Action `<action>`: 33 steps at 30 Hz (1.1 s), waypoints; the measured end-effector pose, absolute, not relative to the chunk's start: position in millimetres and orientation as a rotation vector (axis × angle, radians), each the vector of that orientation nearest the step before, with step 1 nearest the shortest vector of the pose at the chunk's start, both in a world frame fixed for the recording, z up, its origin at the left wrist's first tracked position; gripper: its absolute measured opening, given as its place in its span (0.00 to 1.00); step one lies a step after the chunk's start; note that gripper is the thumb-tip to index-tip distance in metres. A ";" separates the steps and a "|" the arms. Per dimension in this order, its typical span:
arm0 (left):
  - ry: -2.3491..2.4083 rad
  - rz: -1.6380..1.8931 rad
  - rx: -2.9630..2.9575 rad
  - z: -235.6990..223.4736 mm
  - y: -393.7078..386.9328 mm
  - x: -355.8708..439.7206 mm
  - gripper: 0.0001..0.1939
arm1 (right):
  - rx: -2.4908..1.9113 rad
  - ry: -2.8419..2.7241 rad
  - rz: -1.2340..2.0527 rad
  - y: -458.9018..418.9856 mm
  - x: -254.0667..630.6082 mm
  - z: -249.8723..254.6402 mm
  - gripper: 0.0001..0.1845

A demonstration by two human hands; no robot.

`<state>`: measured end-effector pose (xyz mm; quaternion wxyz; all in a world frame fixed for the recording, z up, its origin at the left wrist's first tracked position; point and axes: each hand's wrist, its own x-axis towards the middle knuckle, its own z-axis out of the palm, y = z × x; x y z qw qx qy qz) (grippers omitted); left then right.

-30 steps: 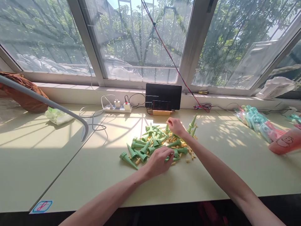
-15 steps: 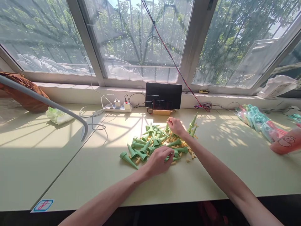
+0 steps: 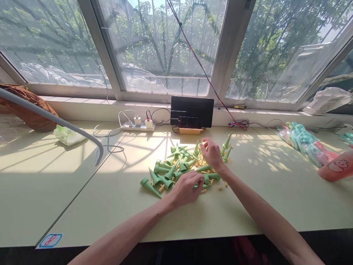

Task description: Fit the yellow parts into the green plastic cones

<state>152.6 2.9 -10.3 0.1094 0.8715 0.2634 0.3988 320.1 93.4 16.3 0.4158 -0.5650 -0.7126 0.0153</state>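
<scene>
My left hand (image 3: 188, 187) rests at the near side of a pile of green plastic spikes, its fingers curled round a green spike (image 3: 205, 179) that they largely cover. Farther back, my right hand (image 3: 213, 154) hovers over small yellow pegs (image 3: 200, 159), thumb and fingers bent with a gap between them. Just left of that hand stands an upright green spike (image 3: 196, 148). Another upright spike (image 3: 226, 143) is to its right. Several more green spikes (image 3: 168, 181) lie in a heap to the left, pointing various ways, with yellow pegs among them.
Behind the pile, a black tablet (image 3: 192, 108) and a phone (image 3: 190, 122) lean on a stand. A power strip (image 3: 138, 126) with cables is left of them. Bagged teal and pink items (image 3: 300, 138) and a red cup (image 3: 335, 166) are at the right. A grey curved bar (image 3: 68, 129) crosses the left.
My right hand has moved right and slightly nearer, off the upright green spike, which now stands alone. My left hand has stayed in place.
</scene>
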 end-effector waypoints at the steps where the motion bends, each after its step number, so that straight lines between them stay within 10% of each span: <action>1: 0.762 1.171 2.563 -9.5 2.4 152.5 0.06 | -1.384 -1.815 0.015 86.7 320.8 15.2 0.08; 33: 0.639 1.117 2.810 -4.0 -6.0 150.5 0.17 | -1.107 -2.595 -0.144 68.5 291.9 -2.3 0.06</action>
